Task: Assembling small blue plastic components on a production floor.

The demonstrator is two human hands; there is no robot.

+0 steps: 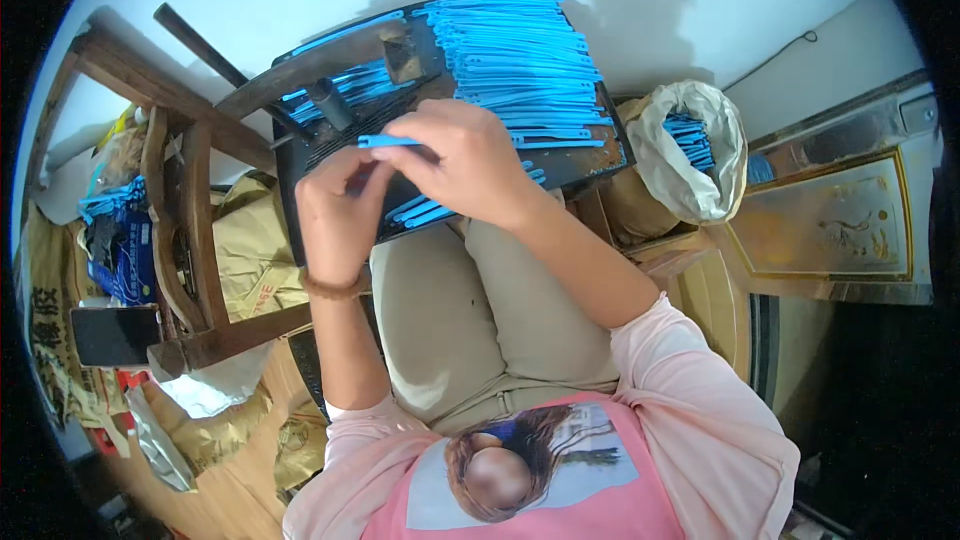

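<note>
Between my two hands is a blue strip with a hole near its end, which looks like a hacksaw blade [388,141]. My right hand [462,162] is closed round it with bent fingers, hiding part of its length. My left hand [345,208] curls closed against the blade's end, its thumb pointing toward the right hand; what else lies inside its fingers is hidden. Beyond my right hand a thick pile of blue blades [510,50] covers the right part of the black tabletop [290,165]. Several more blades [425,210] lie at its near edge.
A wooden frame [300,65] with a dark metal post [330,105] reaches over the table's left side. On the right stands a white sack [655,140] holding more blue blades. Paper sacks [260,250] and a black phone-like slab [115,336] are at the left.
</note>
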